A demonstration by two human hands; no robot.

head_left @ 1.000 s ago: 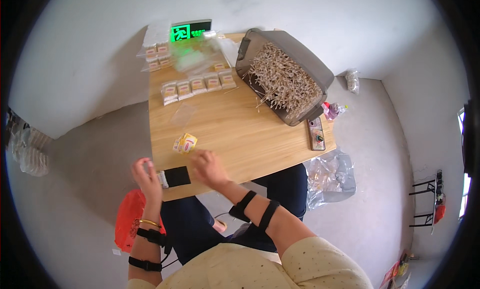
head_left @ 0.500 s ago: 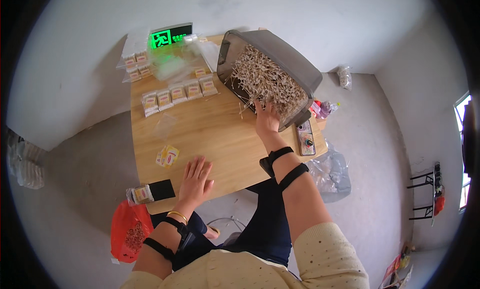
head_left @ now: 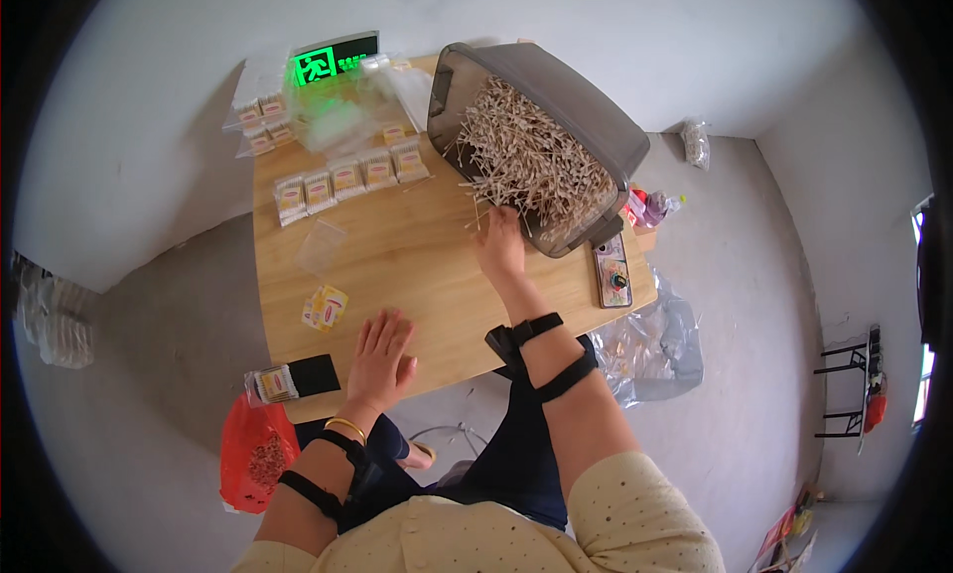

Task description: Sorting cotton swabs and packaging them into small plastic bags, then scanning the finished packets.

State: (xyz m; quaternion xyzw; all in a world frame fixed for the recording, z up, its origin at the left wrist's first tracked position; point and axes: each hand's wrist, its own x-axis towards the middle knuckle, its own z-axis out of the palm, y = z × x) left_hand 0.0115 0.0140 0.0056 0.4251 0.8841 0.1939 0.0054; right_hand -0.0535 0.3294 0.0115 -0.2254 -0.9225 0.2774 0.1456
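A tilted grey plastic bin (head_left: 586, 94) lies on the table with its mouth toward me, heaped with loose cotton swabs (head_left: 526, 156). Just outside its front rim is my right hand (head_left: 502, 245), its fingers curled together beside a few swabs that stick out. What they hold, if anything, is hidden. My left hand (head_left: 379, 359) rests flat on the wooden table, fingers stretched out and nothing in it. Beyond it lie yellow-and-white printed cards (head_left: 325, 307) and a clear plastic bag (head_left: 322, 247). Several filled swab packs (head_left: 347, 179) stand in a row farther back.
At the table's left corner, a swab pack (head_left: 274, 383) sits by a black pad (head_left: 316, 374). A phone (head_left: 612, 270) lies near the right edge. Clear bags and a lit green exit sign (head_left: 336, 62) are at the back. Below hang a red bag (head_left: 248, 454) and a clear bag (head_left: 660, 345).
My right hand has drawn back from the swabs at the bin's mouth, moving left to just outside the rim. My left hand stays flat on the table. The view has shifted slightly.
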